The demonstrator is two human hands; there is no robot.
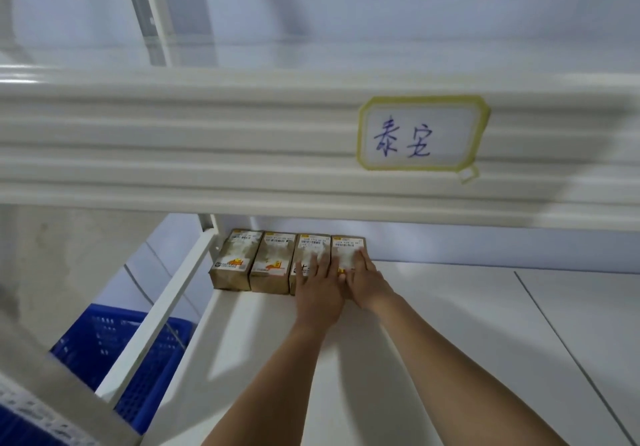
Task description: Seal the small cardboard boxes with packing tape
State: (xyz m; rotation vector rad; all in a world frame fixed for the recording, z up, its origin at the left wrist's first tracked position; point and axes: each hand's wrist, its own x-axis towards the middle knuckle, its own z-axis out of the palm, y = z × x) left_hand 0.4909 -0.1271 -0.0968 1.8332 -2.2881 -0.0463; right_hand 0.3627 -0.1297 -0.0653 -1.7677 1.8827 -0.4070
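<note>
Several small brown cardboard boxes with white shipping labels stand in a row at the back of a white shelf (450, 324). The leftmost box (232, 260) and the one beside it (272, 262) are untouched. My left hand (318, 289) lies flat with straight fingers on the third box (308, 250). My right hand (365, 281) rests with straight fingers on the rightmost box (348, 250). The two hands touch each other side by side. No tape is in view.
A white shelf beam (207, 140) crosses the view above the boxes, carrying a yellow-bordered handwritten label (420, 134). A white upright post (162, 310) stands at the shelf's left end. A blue plastic crate (131, 352) sits lower left, beyond the shelf.
</note>
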